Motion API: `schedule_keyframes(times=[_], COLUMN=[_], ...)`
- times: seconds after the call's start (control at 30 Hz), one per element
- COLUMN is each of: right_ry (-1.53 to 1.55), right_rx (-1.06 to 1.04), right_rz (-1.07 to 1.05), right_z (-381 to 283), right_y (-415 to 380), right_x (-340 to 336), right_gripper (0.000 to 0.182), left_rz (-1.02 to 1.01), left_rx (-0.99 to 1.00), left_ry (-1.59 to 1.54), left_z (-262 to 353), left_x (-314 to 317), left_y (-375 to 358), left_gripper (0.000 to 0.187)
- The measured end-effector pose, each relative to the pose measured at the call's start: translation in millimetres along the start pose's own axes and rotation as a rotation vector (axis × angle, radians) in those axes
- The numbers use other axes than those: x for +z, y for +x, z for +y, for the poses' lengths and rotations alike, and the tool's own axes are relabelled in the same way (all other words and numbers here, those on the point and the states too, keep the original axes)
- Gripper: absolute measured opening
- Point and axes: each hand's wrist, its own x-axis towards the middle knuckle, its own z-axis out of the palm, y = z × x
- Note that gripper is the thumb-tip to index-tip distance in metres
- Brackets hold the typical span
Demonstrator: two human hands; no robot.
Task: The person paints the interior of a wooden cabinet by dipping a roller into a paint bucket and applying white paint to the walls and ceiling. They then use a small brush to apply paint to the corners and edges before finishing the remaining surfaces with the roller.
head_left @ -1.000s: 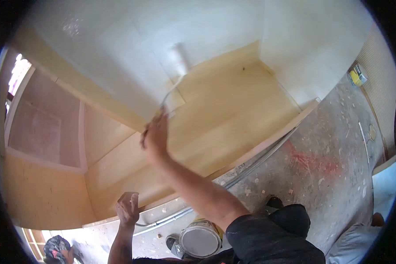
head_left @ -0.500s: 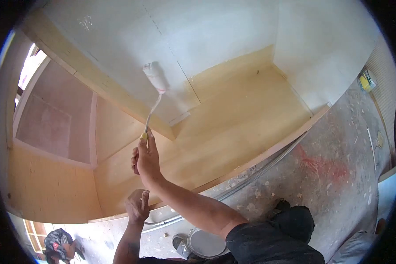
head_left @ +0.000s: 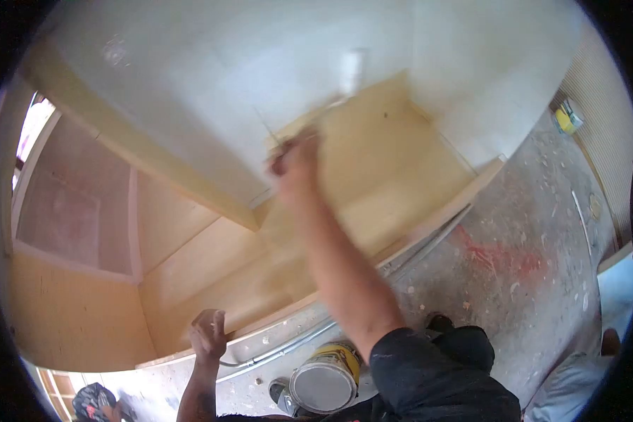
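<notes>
My right hand [head_left: 297,158] is wrapped round the handle of a paint roller [head_left: 352,72], blurred by motion. The white roller head lies against the white-coated panel [head_left: 260,42], near its border with bare yellowish wood [head_left: 373,133]. My left hand [head_left: 209,333] is at the front edge of the wooden cabinet [head_left: 260,309], with its fingers curled; whether it grips the edge or anything else is hidden.
A paint bucket [head_left: 323,383] stands by my feet. Pipes [head_left: 281,352] run along the cabinet's front. A yellow-labelled can [head_left: 568,116] sits at the right on the stained floor [head_left: 527,211]. Another person [head_left: 97,402] is at the lower left; grey clothing [head_left: 570,387] shows lower right.
My right hand and the roller have moved right along the panel. My left hand is slightly lower and further left in view. More of the bucket shows.
</notes>
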Motion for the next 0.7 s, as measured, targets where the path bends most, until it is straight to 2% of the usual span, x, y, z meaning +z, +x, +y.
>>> schedule_keyframes(times=[0.1,0.13,0.2,0.3,0.37,0.43,0.57,0.67,0.7], right_ry=[-0.113,-0.155,-0.211,-0.187,-0.197,-0.289,-0.525,-0.863,-0.901], right_rx=[0.115,0.155,0.208,0.242,0.181,0.099,0.05,-0.305,-0.278], right_rz=[-0.094,-0.147,-0.212,-0.214,-0.225,-0.296,-0.524,-0.792,-0.879], right_z=[82.0,95.3,107.7,118.5,125.3,107.9,83.6,82.3,76.3], right_y=[-86.3,-120.8,-171.1,-189.3,-184.3,-186.9,-206.4,-210.8,-210.5], right_x=[19.0,23.5,19.2,-6.2,-22.8,-38.1,-52.0,-52.4,-46.9], right_gripper=[0.029,0.031,0.046,0.041,0.036,0.034,0.027,0.024,0.025], left_rz=[0.004,0.038,0.032,0.021,0.008,0.015,-0.009,-0.05,-0.057], left_rx=[0.055,-0.055,-0.059,-0.076,-0.068,-0.077,-0.086,-0.053,-0.06], left_ry=[0.024,-0.062,-0.088,-0.101,-0.13,-0.152,-0.16,-0.146,-0.142], left_z=[-16.7,-34.3,-16.1,-11.7,-10.7,-15.3,-14.3,-13.3,-14.0], left_x=[6.5,14.1,8.6,4.4,2.1,4.9,4.3,-0.8,-2.3], left_y=[-3.9,-8.1,-2.5,-3.7,-2.4,-4.0,-4.1,-2.6,-3.0], left_gripper=[0.059,0.065,0.068,0.069,0.062,0.063,0.062,0.063,0.062])
